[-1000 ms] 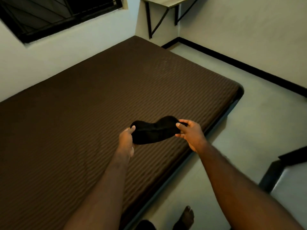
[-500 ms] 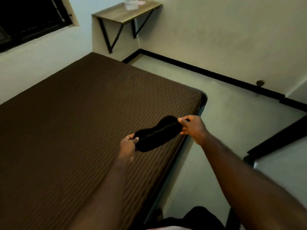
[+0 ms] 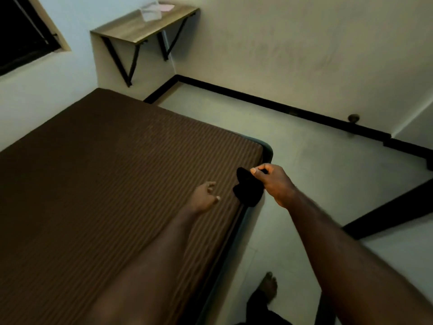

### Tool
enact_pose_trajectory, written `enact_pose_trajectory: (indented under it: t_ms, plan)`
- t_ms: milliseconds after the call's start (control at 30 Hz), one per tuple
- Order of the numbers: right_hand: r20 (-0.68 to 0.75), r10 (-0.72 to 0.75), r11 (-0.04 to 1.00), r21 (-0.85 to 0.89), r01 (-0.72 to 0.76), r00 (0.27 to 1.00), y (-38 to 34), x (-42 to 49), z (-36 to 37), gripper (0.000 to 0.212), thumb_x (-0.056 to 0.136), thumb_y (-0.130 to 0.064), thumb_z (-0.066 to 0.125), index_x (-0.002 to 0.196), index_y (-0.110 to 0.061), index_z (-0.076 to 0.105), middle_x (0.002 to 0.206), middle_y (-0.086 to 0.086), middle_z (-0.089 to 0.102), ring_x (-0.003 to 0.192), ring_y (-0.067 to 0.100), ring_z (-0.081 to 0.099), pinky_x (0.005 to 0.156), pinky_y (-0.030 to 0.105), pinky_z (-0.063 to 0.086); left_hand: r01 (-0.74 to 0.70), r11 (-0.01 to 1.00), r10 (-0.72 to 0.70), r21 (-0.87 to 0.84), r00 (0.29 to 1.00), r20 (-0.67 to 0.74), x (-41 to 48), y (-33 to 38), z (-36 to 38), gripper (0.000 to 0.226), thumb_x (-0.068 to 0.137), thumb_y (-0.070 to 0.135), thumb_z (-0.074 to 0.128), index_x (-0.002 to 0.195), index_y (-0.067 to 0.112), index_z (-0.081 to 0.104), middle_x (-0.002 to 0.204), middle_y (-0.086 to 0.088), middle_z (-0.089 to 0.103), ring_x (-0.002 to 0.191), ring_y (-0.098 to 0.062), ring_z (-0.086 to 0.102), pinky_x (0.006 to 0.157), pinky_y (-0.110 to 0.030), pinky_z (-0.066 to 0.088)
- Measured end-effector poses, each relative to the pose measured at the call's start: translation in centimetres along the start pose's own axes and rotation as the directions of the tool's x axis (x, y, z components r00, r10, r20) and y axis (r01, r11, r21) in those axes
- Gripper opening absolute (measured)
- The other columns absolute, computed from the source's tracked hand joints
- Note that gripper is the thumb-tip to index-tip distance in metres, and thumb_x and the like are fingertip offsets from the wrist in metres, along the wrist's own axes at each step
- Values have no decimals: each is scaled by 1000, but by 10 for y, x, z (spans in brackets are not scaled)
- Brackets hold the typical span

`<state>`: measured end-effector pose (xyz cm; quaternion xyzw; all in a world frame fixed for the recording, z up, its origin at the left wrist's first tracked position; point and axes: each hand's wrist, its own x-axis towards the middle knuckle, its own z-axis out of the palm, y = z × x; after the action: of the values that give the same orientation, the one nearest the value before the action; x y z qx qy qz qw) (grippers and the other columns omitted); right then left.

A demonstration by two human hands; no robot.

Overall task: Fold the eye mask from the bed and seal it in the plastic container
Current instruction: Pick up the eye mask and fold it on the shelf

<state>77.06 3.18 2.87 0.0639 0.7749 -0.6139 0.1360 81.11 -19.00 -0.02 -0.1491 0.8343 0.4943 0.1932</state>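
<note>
The right hand (image 3: 274,184) pinches the black eye mask (image 3: 248,190) between thumb and curled fingers, gripping it at its upper end so that the rest hangs down in a dark bunch. The picture does not show clearly whether the mask is folded. It hangs over the near edge of the bed (image 3: 105,174), close to the rounded corner, where the brown striped cover meets the dark frame. The left hand (image 3: 204,195) is just beside the mask but apart from it, held above the bed with its fingers loosely spread and nothing in its grasp. The clear plastic container (image 3: 151,12) stands well away, on a wooden wall shelf (image 3: 131,32) on black brackets in the far corner of the room, with something flat and pink (image 3: 167,7) lying beside it. A dark window (image 3: 21,31) sits in the wall to the left of the shelf. A bare foot (image 3: 268,286) stands on the pale floor (image 3: 316,174) beside the bed.
</note>
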Motion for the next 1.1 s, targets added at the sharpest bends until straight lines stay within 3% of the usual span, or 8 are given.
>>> enact_pose_trajectory:
  t_ms: [133, 267, 400, 500, 667, 867, 967, 1100]
  plan:
    - [47, 9, 1000, 25, -10, 999, -7, 45, -58, 16, 96, -24, 62, 95, -9, 67, 93, 14, 70, 90, 25, 68, 83, 43, 54, -155, 988, 153, 16, 984, 88, 36, 83, 32, 70, 85, 25, 73, 146, 17, 40, 149, -8, 43, 134, -21, 42, 105, -33, 41]
    - [109, -27, 994, 106, 15, 994, -24, 79, -107, 16, 96, -19, 61, 100, -4, 65, 87, 10, 68, 81, 20, 65, 77, 36, 54, -236, 968, 246, -86, 961, 128, 67, 153, 64, 75, 82, 28, 76, 146, 16, 40, 147, -6, 44, 134, -19, 43, 111, -40, 39]
    - [102, -50, 988, 150, 34, 994, -41, 109, -141, 14, 92, -16, 66, 101, -5, 66, 84, 5, 69, 74, 13, 67, 66, 25, 56, -288, 934, 321, -210, 936, 143, 98, 205, 84, 40, 83, 14, 75, 120, 5, 63, 116, -14, 69, 104, -23, 68, 92, -39, 55]
    - [54, -16, 986, 168, 6, 998, -49, 135, -162, 22, 89, -23, 71, 104, -9, 64, 93, 9, 71, 82, 19, 72, 68, 30, 59, -299, 925, 342, -232, 924, 172, 127, 231, 96, 20, 83, 11, 74, 99, -1, 69, 92, -17, 73, 80, -23, 71, 70, -33, 58]
    - [-12, 34, 966, 257, -29, 999, -50, 188, -189, 44, 84, -38, 75, 116, -15, 59, 104, 11, 73, 91, 22, 74, 83, 42, 60, -286, 933, 313, -218, 944, 100, 195, 263, 113, 20, 84, 20, 74, 86, 3, 63, 74, -9, 67, 62, -15, 66, 56, -26, 52]
    - [356, 116, 978, 122, -169, 927, -50, 274, -222, 40, 81, -17, 79, 117, -5, 67, 107, 13, 75, 98, 26, 72, 88, 36, 58, -203, 842, 172, -501, 979, -107, 301, 304, 111, 18, 94, 24, 61, 91, 6, 63, 92, -18, 68, 83, -27, 65, 79, -40, 52]
    - [332, 209, 971, 44, -236, 920, -53, 324, -237, 38, 79, -8, 78, 114, -2, 67, 106, 15, 75, 98, 28, 72, 87, 38, 58, -111, 720, 20, -686, 990, -139, 359, 328, 102, 23, 95, 19, 59, 105, -2, 63, 100, -22, 69, 86, -29, 67, 81, -40, 55]
    - [191, 234, 915, 287, -282, 953, -68, 391, -263, 29, 84, -7, 72, 112, -6, 65, 106, 17, 74, 93, 30, 73, 77, 39, 59, -40, 556, -155, -830, 976, -151, 425, 355, 82, 18, 95, 14, 58, 105, -1, 63, 98, -19, 69, 85, -29, 68, 76, -40, 58]
